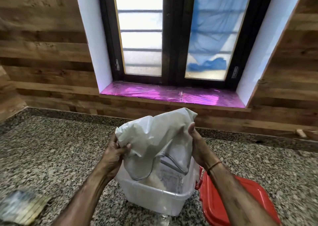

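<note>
The left hand (114, 154) pinches 1 corner of the bag (154, 136); the right hand (197, 146) grips its other side. I'd keep the mouth low inside the tub (154, 198) and shake gently.

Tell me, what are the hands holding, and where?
A white plastic bag, above the clear tub. The left hand pinches its left edge; the right hand grips its right side.

Granite counter (51, 148), pink-lined windowsill (163, 94), dark-framed window (173, 36), wood-panelled wall (43, 53).
</note>
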Available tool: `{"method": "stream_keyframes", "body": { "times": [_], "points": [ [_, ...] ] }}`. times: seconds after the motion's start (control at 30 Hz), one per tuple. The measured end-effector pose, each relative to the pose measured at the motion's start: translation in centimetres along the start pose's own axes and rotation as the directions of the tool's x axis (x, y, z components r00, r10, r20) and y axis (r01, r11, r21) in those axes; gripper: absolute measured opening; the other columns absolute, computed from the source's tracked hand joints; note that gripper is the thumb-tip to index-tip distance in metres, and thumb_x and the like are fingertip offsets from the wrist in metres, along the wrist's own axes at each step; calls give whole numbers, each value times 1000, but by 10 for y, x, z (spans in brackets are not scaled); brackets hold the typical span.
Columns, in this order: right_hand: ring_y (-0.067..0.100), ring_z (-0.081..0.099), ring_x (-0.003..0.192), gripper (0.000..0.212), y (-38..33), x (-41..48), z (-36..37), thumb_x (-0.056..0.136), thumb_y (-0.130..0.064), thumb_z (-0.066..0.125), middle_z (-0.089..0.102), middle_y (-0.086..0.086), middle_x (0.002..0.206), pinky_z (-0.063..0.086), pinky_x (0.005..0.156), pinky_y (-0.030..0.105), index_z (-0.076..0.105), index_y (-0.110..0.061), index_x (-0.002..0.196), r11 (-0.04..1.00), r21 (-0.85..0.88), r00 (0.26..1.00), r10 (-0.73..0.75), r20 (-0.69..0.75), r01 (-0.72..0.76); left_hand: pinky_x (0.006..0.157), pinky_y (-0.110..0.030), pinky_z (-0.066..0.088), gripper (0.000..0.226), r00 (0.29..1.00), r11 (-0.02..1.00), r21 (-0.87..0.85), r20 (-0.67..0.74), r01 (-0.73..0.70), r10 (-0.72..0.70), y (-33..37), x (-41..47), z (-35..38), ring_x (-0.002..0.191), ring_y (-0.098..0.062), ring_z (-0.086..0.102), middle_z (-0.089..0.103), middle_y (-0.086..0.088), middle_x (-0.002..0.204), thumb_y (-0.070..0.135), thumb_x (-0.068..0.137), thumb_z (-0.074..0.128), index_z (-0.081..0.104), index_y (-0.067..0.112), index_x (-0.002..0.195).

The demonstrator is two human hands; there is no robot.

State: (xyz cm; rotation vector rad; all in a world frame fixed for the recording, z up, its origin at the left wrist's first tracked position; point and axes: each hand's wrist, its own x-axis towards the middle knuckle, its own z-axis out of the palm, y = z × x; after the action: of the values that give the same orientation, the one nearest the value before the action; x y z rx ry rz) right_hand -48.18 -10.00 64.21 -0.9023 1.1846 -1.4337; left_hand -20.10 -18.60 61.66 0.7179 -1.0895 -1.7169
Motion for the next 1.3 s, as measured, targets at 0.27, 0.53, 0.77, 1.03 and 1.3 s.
{"method": "stream_keyframes", "body": {
  "times": [0.27, 0.53, 0.77, 1.03, 1.3],
  "points": [
    [31, 62, 127, 62, 3, 5, 4, 104, -55, 32, 65, 16, 135, 49, 108, 50, 55, -11, 141, 993, 86, 991, -66, -116, 77, 77, -37, 63, 97, 996, 999, 45, -92, -5, 9, 5, -7, 9, 99, -29, 73, 73, -21, 117, 52, 56, 96, 57, 3, 130],
    [32, 69, 113, 70, 10, 7, 4, 92, -65, 51, 70, 19, 126, 62, 85, 44, 57, -11, 136, 973, 190, 963, -77, -258, 129, 63, -40, 63, 52, 985, 1000, -19, -172, 20, -24, 7, -14, 10, 82, -24, 75, 73, -18, 107, 31, 80, 75, 63, 4, 122],
    [27, 70, 99, 82, 13, 3, 2, 72, -61, 79, 66, 24, 129, 60, 81, 41, 58, -7, 130, 960, 216, 919, -84, -385, 178, 59, -36, 62, 33, 983, 1000, 24, -185, -4, 8, 7, -13, -2, 77, -26, 69, 73, -11, 94, 27, 74, 81, 70, 14, 103],
    [31, 67, 104, 67, 5, -6, 11, 78, -49, 75, 67, 21, 120, 57, 89, 49, 57, -4, 124, 963, 166, 932, -147, -331, 211, 52, -27, 58, 7, 997, 997, 73, -79, 3, 3, 17, -18, -18, 63, -13, 68, 73, -1, 74, 10, 87, 72, 69, 11, 93],
    [20, 67, 88, 54, -7, -8, 7, 79, -45, 78, 68, 13, 105, 61, 69, 30, 61, -12, 118, 983, 55, 945, -154, -288, 177, 50, -27, 53, 33, 995, 972, 232, -89, -25, 46, 3, -41, -14, 68, -20, 68, 73, -14, 77, 27, 75, 81, 69, -1, 88]
  ]
}}
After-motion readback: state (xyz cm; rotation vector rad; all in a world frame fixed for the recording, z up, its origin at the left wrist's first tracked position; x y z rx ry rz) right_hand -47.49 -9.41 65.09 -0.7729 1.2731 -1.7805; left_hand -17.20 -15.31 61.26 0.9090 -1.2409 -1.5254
